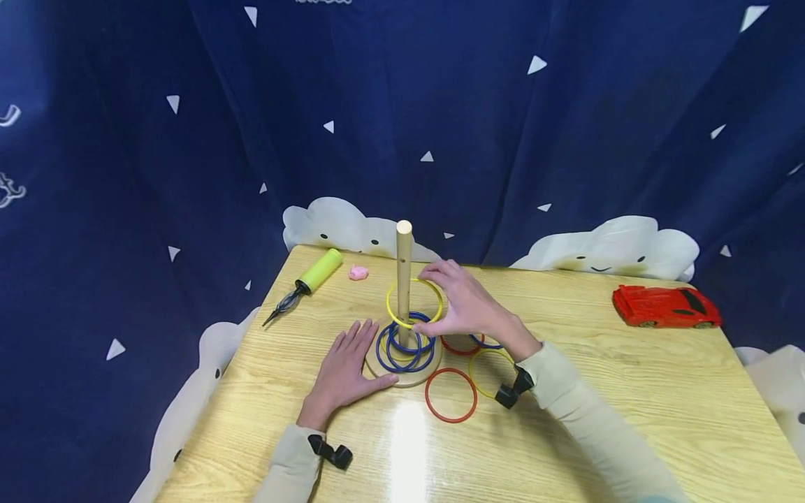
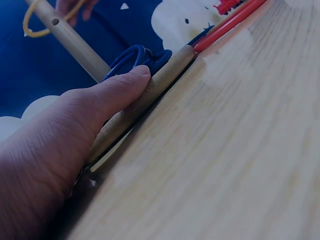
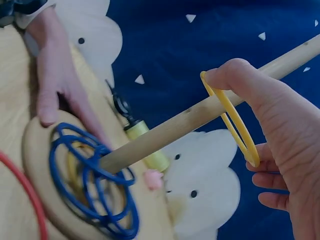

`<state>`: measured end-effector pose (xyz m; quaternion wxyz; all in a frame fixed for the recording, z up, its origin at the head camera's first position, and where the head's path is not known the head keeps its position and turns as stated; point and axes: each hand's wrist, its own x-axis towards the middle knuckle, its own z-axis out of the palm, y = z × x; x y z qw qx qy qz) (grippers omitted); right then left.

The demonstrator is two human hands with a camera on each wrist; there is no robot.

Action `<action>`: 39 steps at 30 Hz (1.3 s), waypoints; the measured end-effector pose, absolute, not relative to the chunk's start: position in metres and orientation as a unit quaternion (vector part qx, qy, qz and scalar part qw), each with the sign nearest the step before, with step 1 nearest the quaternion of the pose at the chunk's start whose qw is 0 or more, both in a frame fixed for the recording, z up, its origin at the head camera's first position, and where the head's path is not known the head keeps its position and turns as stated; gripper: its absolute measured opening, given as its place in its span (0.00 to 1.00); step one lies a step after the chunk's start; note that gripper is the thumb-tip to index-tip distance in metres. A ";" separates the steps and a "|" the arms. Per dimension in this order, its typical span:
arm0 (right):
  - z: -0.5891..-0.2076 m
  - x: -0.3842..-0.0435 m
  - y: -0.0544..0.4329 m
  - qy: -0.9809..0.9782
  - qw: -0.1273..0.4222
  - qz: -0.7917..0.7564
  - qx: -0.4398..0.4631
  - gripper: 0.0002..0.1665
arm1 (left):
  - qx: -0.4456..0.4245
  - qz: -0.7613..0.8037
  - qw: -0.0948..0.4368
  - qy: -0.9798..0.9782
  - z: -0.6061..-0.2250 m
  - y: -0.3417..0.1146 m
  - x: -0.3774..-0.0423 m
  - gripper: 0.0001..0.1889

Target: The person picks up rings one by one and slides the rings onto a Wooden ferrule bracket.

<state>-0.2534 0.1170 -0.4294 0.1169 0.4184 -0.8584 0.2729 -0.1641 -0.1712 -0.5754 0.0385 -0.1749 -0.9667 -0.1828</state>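
Note:
A wooden peg (image 1: 404, 279) stands upright on a round wooden base (image 1: 407, 381). My right hand (image 1: 462, 300) pinches a yellow ring (image 3: 235, 120) between thumb and fingers, and the ring encircles the peg partway up its length. Several blue rings (image 3: 92, 185) lie loosely stacked round the peg's foot, with some yellow showing beneath them. Fingers spread, my left hand (image 1: 342, 374) rests at the left side of the base. In the left wrist view its thumb (image 2: 137, 75) lies along the top of the base rim (image 2: 165, 75).
Right of the base lie a red ring (image 1: 451, 421), a yellow ring (image 1: 484, 391) and further rings partly under my right arm. A yellow-green hand pump (image 1: 321, 271) and a small pink object (image 1: 358, 272) sit back left. A red toy car (image 1: 666, 307) stands far right.

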 end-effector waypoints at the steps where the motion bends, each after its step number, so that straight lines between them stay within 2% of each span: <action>1: -0.434 -0.254 0.117 -0.860 0.111 0.273 0.416 0.55 | -0.175 -0.183 0.039 -0.967 -0.576 -0.171 -0.164 0.62; 14: -0.490 -0.255 0.103 -0.883 0.052 0.251 0.394 0.54 | -0.176 -0.191 0.041 -0.965 -0.574 -0.170 -0.163 0.62; 23: -0.509 -0.258 0.096 -0.892 0.043 0.232 0.386 0.51 | -0.177 -0.178 0.039 -0.967 -0.577 -0.171 -0.165 0.62; 39: -0.527 -0.257 0.095 -0.900 0.031 0.247 0.357 0.60 | -0.174 -0.166 0.035 -0.970 -0.577 -0.172 -0.165 0.63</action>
